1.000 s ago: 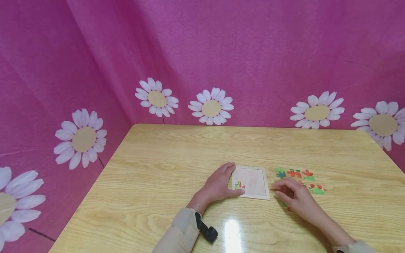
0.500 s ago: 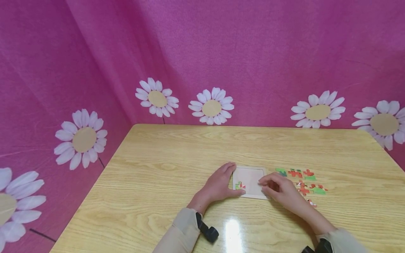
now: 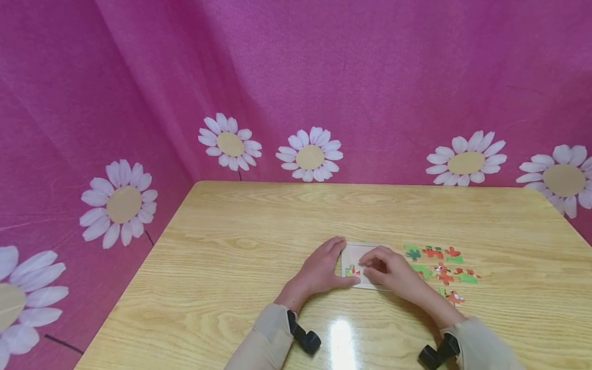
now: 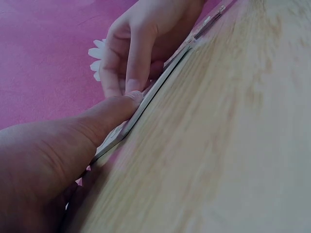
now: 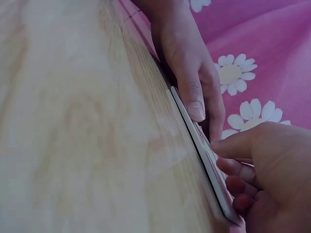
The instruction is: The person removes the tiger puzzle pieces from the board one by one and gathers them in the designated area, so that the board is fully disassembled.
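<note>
A shallow square puzzle tray (image 3: 356, 252) with a pale frame lies on the table. My left hand (image 3: 319, 267) holds its left side, fingers at the far corner and thumb over the near edge. One green and red puzzle piece (image 3: 350, 269) sits in the near left corner. Over the tray, my right hand (image 3: 393, 270) has thumb and forefinger together, pinching a small puzzle piece that the fingertips mostly hide. In the right wrist view, the tray edge (image 5: 201, 153) runs beneath both hands.
Several loose orange and green puzzle pieces (image 3: 444, 275) lie in rough rows right of the tray, on the wooden table (image 3: 259, 221). A pink curtain (image 3: 370, 77) with white flowers hangs behind and to the left.
My right hand has moved left from the loose pieces to over the tray, beside the placed piece. Pieces it covered now show. My left hand has stayed on the tray.
</note>
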A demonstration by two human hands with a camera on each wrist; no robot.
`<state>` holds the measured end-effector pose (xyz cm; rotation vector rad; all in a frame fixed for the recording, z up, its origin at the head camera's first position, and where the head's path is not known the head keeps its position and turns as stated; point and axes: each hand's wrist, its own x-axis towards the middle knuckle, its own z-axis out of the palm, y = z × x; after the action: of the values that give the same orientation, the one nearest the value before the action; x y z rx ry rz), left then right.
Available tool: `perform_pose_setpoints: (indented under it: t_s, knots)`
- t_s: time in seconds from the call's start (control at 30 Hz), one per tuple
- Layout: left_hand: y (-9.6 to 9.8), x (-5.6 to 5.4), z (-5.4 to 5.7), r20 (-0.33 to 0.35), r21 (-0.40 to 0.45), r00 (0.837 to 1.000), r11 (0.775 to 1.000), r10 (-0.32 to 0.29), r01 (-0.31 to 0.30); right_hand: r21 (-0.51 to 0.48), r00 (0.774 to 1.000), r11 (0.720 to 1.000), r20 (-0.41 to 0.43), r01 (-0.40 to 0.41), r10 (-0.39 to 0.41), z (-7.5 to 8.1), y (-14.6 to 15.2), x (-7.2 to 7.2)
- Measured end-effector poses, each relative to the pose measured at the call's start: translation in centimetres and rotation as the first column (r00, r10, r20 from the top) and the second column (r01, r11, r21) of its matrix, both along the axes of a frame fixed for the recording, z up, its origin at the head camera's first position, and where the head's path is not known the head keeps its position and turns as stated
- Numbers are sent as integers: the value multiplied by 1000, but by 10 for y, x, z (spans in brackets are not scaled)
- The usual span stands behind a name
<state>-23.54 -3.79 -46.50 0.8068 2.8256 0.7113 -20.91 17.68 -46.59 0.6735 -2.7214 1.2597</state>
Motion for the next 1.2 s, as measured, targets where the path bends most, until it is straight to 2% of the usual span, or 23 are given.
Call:
perform_pose_setpoints:
  t_s: [0.3,0.73,1.03,1.2]
  knots:
    - [0,-1,-1,-15,-7,1000,1000,-7,7,12,998,998,8,-60,59,5,-8,-7]
    - [0,-1,-2,-25,-24,1000,1000,-12,11,18,978,989,148,-148,144,8,-9,-14]
    - [0,0,0,-15,-30,1000,1000,-4,4,-55,966,991,222,-123,132,11,-10,-13]
    - [0,0,0,-37,-35,999,999,-8,6,-72,964,990,232,-118,131,10,-11,-11]
